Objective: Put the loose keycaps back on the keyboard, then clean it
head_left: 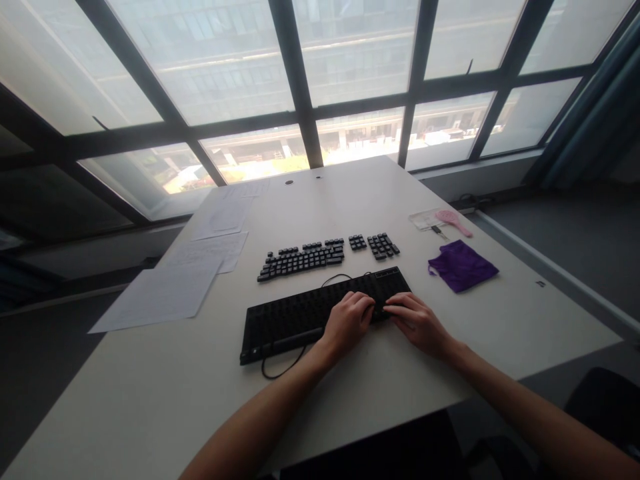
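A black keyboard base (285, 319), its key area dark and apparently without most of its caps, lies slanted on the white table. My left hand (350, 317) rests over its right part, fingers curled down and closed; what they grip, if anything, is hidden. Close beside it, my right hand (415, 320) reaches in from the right over the keyboard's lower right edge. Its fingertips are drawn together near the left ones, on something too small to make out. Behind the keyboard, loose black keycaps stand in rows: a large group (305, 259), a small group (357, 242) and a number-pad group (384, 246).
A purple cloth pouch (463, 265) lies to the right, with a pink hairbrush (453, 221), a clear plastic bag (425, 219) and a small tool (440, 233) behind it. Printed paper sheets (160, 293) cover the left side. The keyboard's cable (283, 375) loops out in front. Windows stand beyond the table.
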Available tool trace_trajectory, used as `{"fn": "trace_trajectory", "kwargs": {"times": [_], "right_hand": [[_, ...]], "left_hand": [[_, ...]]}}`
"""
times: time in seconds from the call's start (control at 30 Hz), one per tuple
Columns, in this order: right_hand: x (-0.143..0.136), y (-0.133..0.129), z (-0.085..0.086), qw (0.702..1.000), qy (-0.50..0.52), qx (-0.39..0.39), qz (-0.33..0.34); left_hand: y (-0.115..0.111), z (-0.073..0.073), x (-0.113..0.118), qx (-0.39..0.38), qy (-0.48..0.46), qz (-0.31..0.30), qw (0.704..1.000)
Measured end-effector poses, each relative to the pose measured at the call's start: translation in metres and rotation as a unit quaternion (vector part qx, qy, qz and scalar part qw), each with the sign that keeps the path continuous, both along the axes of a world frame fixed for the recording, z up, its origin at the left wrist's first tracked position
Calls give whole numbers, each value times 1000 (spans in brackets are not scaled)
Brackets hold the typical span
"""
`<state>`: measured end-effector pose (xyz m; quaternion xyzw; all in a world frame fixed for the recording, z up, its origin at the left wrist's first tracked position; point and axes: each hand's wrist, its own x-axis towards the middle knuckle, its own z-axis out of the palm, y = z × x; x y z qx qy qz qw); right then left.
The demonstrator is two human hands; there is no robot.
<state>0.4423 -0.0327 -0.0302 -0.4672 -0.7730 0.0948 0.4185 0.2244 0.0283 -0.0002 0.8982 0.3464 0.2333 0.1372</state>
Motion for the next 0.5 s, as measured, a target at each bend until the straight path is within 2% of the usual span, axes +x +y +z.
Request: {"fn": "trace_trajectory", "kwargs": {"times": [0.13,0.2,0.33,0.5], "right_hand": [[11,0,-8,987,46,-1,-155],[15,0,-15,978,42,-27,-201],[14,-2,-25,980,18,-60,-190],[4,-4,-24,985,-39,-58,-155]], "left_hand": [[-5,1,-1,61,10,-1,998],[-10,1,-1,78,25,-16,997],[-24,-7,2,95,89,-56,990],[-33,-25,-7,122,181,-41,975]]}}
